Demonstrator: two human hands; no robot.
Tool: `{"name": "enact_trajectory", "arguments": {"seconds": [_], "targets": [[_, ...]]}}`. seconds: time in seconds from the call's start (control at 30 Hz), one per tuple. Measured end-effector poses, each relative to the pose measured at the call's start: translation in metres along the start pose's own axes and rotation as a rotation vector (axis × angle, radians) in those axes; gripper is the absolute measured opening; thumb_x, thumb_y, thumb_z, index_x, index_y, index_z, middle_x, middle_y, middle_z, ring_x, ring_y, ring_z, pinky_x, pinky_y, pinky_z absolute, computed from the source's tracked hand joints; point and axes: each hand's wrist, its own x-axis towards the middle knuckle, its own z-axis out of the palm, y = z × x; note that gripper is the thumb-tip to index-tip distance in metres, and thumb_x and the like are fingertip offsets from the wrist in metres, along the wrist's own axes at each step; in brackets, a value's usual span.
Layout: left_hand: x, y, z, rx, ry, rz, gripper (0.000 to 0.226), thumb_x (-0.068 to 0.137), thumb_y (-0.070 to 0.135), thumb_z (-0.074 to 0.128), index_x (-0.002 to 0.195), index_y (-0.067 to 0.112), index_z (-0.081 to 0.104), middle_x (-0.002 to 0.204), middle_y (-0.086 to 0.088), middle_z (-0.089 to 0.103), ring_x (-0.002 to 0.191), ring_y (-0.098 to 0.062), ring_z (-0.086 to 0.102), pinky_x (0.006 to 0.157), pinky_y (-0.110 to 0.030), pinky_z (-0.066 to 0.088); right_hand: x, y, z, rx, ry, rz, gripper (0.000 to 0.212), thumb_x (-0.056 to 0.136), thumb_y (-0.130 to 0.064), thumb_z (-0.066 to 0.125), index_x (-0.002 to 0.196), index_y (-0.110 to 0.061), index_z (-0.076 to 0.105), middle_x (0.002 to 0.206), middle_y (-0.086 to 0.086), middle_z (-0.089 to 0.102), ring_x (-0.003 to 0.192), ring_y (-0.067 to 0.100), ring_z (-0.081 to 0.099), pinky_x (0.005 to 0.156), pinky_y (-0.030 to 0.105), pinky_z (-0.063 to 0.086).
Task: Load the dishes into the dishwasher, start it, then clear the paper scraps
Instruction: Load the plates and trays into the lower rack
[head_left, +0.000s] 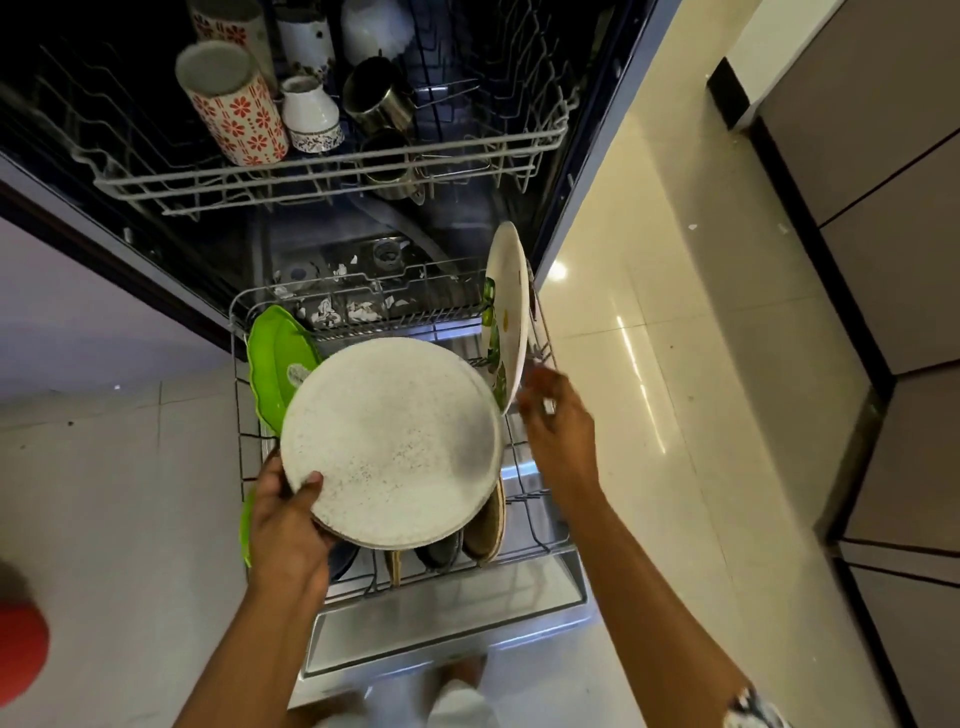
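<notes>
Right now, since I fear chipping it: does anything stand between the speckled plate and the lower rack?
Yes. Under the speckled plate, held by the left hand, a brown dish and a dark dish stand in the lower rack; green plates flank it left, a floral plate right.

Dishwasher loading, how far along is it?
Done: cups sit in the upper rack, and a green plate and a flowered plate stand in the lower rack. In hand: the left hand grips a speckled plate over that rack; the right hand is open beside the flowered plate. Left: seat it, shut the door, start, clear the paper scraps.
</notes>
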Motion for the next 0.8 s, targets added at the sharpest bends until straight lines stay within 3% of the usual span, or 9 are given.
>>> {"name": "enact_trajectory", "arguments": {"seconds": [0.07, 0.13, 0.2, 0.3, 0.37, 0.43, 0.53, 0.63, 0.8], "targets": [[-0.007, -0.004, -0.002, 0.046, -0.077, -0.044, 0.044, 0.094, -0.005, 0.042, 0.128, 0.022, 0.05, 0.106, 0.005, 0.062, 0.097, -0.019, 0.057, 0.063, -0.034, 0.055, -0.029, 0.01, -0.003, 0.312, -0.152, 0.271, 0.039, 0.087, -0.02, 0.065, 0.123, -0.019, 0.051, 0.113, -0.002, 0.062, 0.096, 0.009, 0.062, 0.076, 0.018, 0.052], [-0.015, -0.011, -0.005, 0.125, -0.171, -0.105, 0.041, 0.094, -0.003, 0.043, 0.123, 0.024, 0.051, 0.104, 0.003, 0.062, 0.093, -0.02, 0.057, 0.067, -0.037, 0.053, -0.053, 0.017, -0.012, 0.611, -0.228, 0.585, 0.037, 0.084, -0.017, 0.067, 0.119, -0.015, 0.055, 0.108, 0.004, 0.067, 0.095, 0.02, 0.064, 0.073, 0.03, 0.056], [-0.026, -0.021, -0.007, 0.225, -0.265, -0.13, 0.04, 0.094, -0.001, 0.045, 0.124, 0.025, 0.051, 0.106, 0.003, 0.062, 0.091, -0.02, 0.058, 0.07, -0.039, 0.053, -0.078, 0.026, -0.027, 0.719, -0.224, 0.706, 0.031, 0.082, -0.017, 0.067, 0.112, -0.014, 0.059, 0.099, 0.006, 0.07, 0.094, 0.026, 0.064, 0.074, 0.039, 0.056], [-0.035, -0.042, -0.006, 0.401, -0.395, -0.03, 0.039, 0.093, -0.002, 0.048, 0.126, 0.019, 0.051, 0.11, -0.002, 0.062, 0.096, -0.02, 0.059, 0.067, -0.028, 0.055, -0.107, 0.039, -0.052, 0.724, -0.071, 0.676, 0.039, 0.077, -0.018, 0.073, 0.113, -0.012, 0.059, 0.102, 0.009, 0.069, 0.095, 0.03, 0.063, 0.064, 0.036, 0.057], [-0.038, -0.056, -0.006, 0.562, -0.456, 0.098, 0.039, 0.093, -0.001, 0.051, 0.128, 0.017, 0.05, 0.116, -0.005, 0.059, 0.107, -0.021, 0.056, 0.084, -0.03, 0.052, -0.121, 0.046, -0.069, 0.709, 0.077, 0.617, 0.031, 0.083, -0.015, 0.067, 0.112, -0.011, 0.059, 0.101, 0.01, 0.069, 0.093, 0.029, 0.064, 0.061, 0.032, 0.057], [-0.039, -0.068, -0.008, 0.714, -0.464, 0.21, 0.042, 0.092, 0.003, 0.055, 0.132, 0.016, 0.05, 0.126, -0.008, 0.055, 0.115, -0.02, 0.053, 0.1, -0.037, 0.044, -0.128, 0.055, -0.082, 0.669, 0.241, 0.578, 0.027, 0.086, -0.012, 0.063, 0.112, -0.008, 0.059, 0.099, 0.01, 0.068, 0.088, 0.026, 0.065, 0.064, 0.032, 0.057], [-0.041, -0.082, -0.008, 0.901, -0.43, 0.377, 0.047, 0.089, 0.008, 0.061, 0.134, 0.018, 0.05, 0.134, -0.01, 0.051, 0.122, -0.022, 0.05, 0.105, -0.039, 0.04, -0.131, 0.073, -0.09, 0.469, 0.413, 0.549, 0.023, 0.088, -0.016, 0.062, 0.11, -0.011, 0.059, 0.101, 0.01, 0.066, 0.089, 0.025, 0.063, 0.077, 0.035, 0.052], [-0.036, -0.096, 0.002, 0.998, -0.421, 0.49, 0.053, 0.087, 0.007, 0.064, 0.136, 0.016, 0.049, 0.142, -0.01, 0.043, 0.131, -0.025, 0.041, 0.108, -0.041, 0.037, -0.124, 0.086, -0.087, 0.283, 0.437, 0.499, 0.027, 0.091, -0.021, 0.059, 0.116, -0.01, 0.059, 0.101, 0.007, 0.063, 0.099, 0.028, 0.061, 0.084, 0.038, 0.051], [-0.004, -0.126, 0.026, 1.27, -0.354, 0.526, 0.063, 0.09, 0.025, 0.061, 0.146, 0.021, 0.033, 0.157, -0.01, 0.018, 0.145, -0.03, 0.015, 0.114, -0.047, 0.026, -0.087, 0.098, -0.077, 0.034, 0.321, 0.368, 0.03, 0.095, -0.021, 0.052, 0.121, -0.007, 0.057, 0.096, 0.006, 0.061, 0.09, 0.023, 0.058, 0.079, 0.028, 0.045]]}}
